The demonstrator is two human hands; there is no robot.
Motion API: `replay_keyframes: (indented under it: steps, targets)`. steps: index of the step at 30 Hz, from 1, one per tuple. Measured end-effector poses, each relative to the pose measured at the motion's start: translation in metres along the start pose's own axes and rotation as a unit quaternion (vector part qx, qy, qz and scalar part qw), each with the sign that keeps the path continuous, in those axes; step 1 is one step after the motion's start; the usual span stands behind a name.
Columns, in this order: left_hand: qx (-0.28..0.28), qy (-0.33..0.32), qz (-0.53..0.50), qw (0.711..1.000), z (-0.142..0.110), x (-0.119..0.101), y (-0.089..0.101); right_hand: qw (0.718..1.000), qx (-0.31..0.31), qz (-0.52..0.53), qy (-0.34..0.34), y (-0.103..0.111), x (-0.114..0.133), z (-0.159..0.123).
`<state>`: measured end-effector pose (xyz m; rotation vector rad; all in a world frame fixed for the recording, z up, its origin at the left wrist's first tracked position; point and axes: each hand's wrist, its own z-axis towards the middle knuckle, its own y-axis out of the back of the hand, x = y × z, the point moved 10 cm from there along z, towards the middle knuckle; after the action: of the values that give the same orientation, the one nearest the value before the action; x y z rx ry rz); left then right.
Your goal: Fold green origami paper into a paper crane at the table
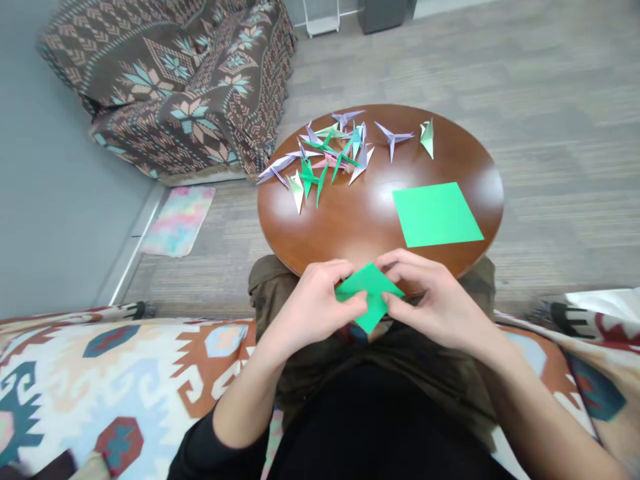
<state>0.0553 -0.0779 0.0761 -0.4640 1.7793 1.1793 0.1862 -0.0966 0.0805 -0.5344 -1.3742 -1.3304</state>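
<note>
A small folded square of green origami paper (370,310) is held cornerwise above my lap, close to the near table edge. My left hand (323,303) pinches its left corner, thumb on top and fingers behind. On the opposite side, my right hand (427,293) grips the right corner, thumb pressed on the face. Beyond the right hand lies a flat sheet of green paper (437,215). Folded paper cranes in purple, green, white and pink (330,160) are clustered at the table's far left. A purple crane (393,140) and a pale green crane (427,138) sit apart, farther right.
The oval brown wooden table (360,227) stands before my knees. At the upper left is an armchair (185,87) under a patterned cover. I sit on a patterned sofa (125,373). A pastel mat (180,220) lies on the grey floor, and white paper (607,303) rests at the right.
</note>
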Motion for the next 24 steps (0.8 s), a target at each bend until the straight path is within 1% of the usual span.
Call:
replay_keyframes:
  steps: [3, 8, 12, 15, 19, 22, 24]
  targets:
    - [-0.006, 0.004, -0.001, 1.0, 0.0, 0.002, 0.004, 1.0, -0.011, 0.006, -0.001, 0.007, -0.004, -0.002]
    - [-0.023, -0.006, -0.027, 0.999, 0.002, 0.0, 0.001, 1.0, -0.015, 0.018, 0.003, 0.006, -0.003, -0.003]
    - [-0.01, -0.007, -0.03, 0.999, 0.002, -0.001, -0.002, 0.999, -0.023, 0.032, 0.008, 0.009, -0.001, -0.003]
    - [-0.004, 0.005, -0.03, 1.0, 0.001, 0.006, 0.003, 0.999, -0.036, 0.024, 0.004, 0.019, -0.003, -0.005]
    - [-0.006, 0.027, -0.073, 0.997, -0.004, 0.02, 0.015, 0.999, -0.048, 0.015, -0.006, 0.034, -0.011, -0.009]
    - [0.0, 0.03, -0.064, 0.997, -0.006, 0.029, 0.021, 0.999, -0.035, 0.005, -0.005, 0.038, -0.013, -0.011]
    - [-0.004, 0.013, -0.072, 0.997, -0.006, 0.028, 0.023, 1.0, -0.003, -0.003, -0.007, 0.033, -0.012, -0.009]
